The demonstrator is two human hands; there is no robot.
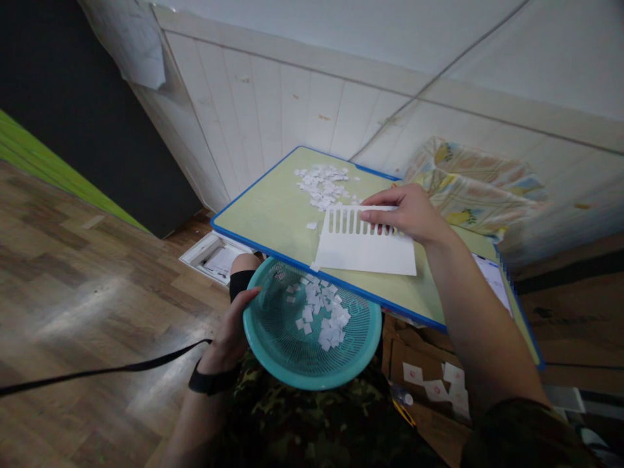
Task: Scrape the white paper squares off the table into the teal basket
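My left hand [240, 325] grips the left rim of a teal plastic colander [273, 364], which sits just under the table's front edge. Small white paper squares [334, 325] lie in a heap inside the colander. Over the table, my right hand [402, 211] pinches a white card [365, 250] by its top edge, where a row of long slots is cut. The card's lower edge is close to the blue table edge, with a paper square by its left corner. More white paper pieces [322, 185] lie scattered on the tabletop behind the card.
The pale green table [258, 208] has a blue rim and stands against a white panelled wall. A patterned cloth-lined basket [468, 188] is at its back right. Below right, a cardboard box [414, 344] holds several white cards. A white tray [207, 257] lies on the floor at left.
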